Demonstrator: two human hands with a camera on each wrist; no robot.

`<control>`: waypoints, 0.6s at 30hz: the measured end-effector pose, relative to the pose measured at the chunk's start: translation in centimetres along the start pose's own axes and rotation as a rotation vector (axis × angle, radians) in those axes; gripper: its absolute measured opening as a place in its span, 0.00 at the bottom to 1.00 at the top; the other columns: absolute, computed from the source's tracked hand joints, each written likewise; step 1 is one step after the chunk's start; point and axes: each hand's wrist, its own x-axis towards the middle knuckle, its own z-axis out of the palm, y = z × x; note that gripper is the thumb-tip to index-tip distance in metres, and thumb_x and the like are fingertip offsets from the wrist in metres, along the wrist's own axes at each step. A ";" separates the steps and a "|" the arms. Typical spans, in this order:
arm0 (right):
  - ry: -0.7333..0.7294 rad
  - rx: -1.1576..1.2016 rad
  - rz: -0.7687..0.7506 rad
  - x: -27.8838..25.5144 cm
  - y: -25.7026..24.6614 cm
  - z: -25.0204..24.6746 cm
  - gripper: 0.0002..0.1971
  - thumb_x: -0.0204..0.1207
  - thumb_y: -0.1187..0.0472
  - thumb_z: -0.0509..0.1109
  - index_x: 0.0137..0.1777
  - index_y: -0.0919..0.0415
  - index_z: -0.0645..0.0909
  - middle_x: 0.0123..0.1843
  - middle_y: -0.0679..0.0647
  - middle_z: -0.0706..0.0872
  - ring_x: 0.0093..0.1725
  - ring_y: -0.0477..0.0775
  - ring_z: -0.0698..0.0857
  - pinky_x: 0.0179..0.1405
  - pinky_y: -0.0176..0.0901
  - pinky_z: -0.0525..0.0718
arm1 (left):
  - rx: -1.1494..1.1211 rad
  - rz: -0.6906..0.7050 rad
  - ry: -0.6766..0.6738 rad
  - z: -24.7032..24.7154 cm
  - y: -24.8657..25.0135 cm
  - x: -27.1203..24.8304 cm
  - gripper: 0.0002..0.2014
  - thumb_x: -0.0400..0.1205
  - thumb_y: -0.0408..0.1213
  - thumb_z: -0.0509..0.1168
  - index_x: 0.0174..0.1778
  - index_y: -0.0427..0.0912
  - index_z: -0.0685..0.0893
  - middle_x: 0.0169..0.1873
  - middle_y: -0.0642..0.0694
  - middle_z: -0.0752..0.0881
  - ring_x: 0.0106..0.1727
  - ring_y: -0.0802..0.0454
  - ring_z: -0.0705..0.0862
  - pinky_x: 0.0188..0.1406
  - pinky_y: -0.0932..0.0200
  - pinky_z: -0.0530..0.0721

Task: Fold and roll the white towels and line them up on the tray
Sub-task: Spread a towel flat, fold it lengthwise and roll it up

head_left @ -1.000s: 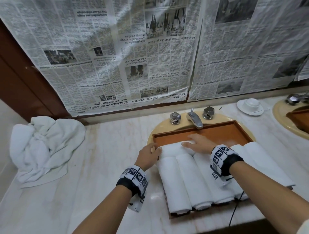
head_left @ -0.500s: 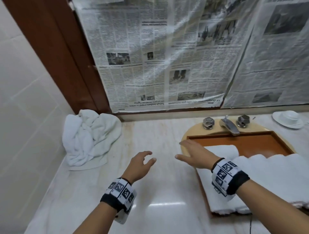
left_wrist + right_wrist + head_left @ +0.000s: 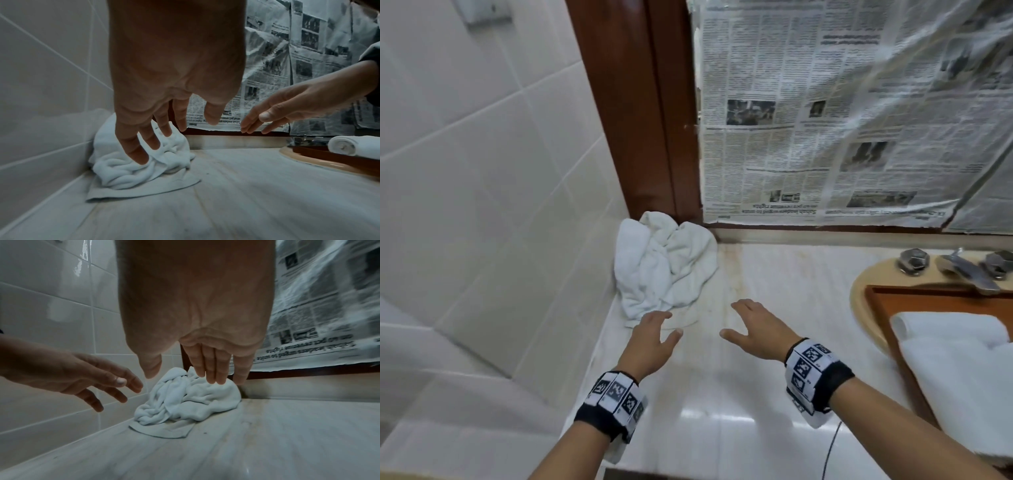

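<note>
Towel: crumpled white terry towel (image 3: 666,263) heaped in the corner of the pale marble counter (image 3: 774,342), against the white tiled wall (image 3: 493,171), one flat edge spread out toward the person
Left hand: left hand (image 3: 654,337) empty, fingers spread and relaxed, just short of the heap's near edge in the head view; contact cannot be told
Right hand: right hand (image 3: 758,330) empty too, palm down, fingers straight, above bare counter beside the towel and apart from it
Tray: brown wooden tray (image 3: 876,294) over the tan oval basin (image 3: 859,301) at far right, with rolled white towels (image 3: 955,363) lying in it; the chrome tap (image 3: 969,270) stands behind
Backdrop: newspaper sheets (image 3: 842,113) taped up beside a dark wooden frame (image 3: 640,109)
Risk: gripping the heap by its middle would likely lift a tangled wad with corners buried, so the fold starts crooked and the roll comes out uneven; dragging cloth across the stained strip of counter near the wall could soil it
Change: half a second ago both hands were nearer the tray, the right one over its left rim; a second ago they rested on the rolled towels. Now both have crossed to the corner heap, and the view has swung left with them
</note>
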 end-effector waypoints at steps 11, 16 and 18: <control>0.080 0.037 -0.126 12.7 -4.1 2.3 0.33 0.83 0.43 0.64 0.80 0.63 0.65 0.76 0.58 0.71 0.74 0.59 0.72 0.67 0.51 0.77 | 0.124 -0.048 0.110 -3.8 -4.1 8.2 0.28 0.83 0.49 0.68 0.78 0.47 0.72 0.77 0.47 0.70 0.74 0.41 0.73 0.72 0.42 0.74; 0.085 0.043 -0.134 18.8 -5.4 2.6 0.30 0.82 0.44 0.64 0.77 0.63 0.67 0.72 0.58 0.74 0.71 0.60 0.73 0.64 0.55 0.79 | 0.242 -0.047 0.169 -5.3 -4.1 12.9 0.28 0.84 0.46 0.66 0.81 0.48 0.70 0.80 0.43 0.65 0.74 0.37 0.72 0.73 0.42 0.74; 0.083 0.022 -0.124 20.8 -6.0 3.0 0.30 0.82 0.44 0.64 0.76 0.63 0.67 0.70 0.59 0.74 0.70 0.61 0.73 0.62 0.56 0.80 | 0.266 -0.063 0.152 -5.5 -4.1 14.4 0.26 0.85 0.47 0.65 0.80 0.53 0.71 0.80 0.45 0.64 0.73 0.38 0.71 0.71 0.41 0.76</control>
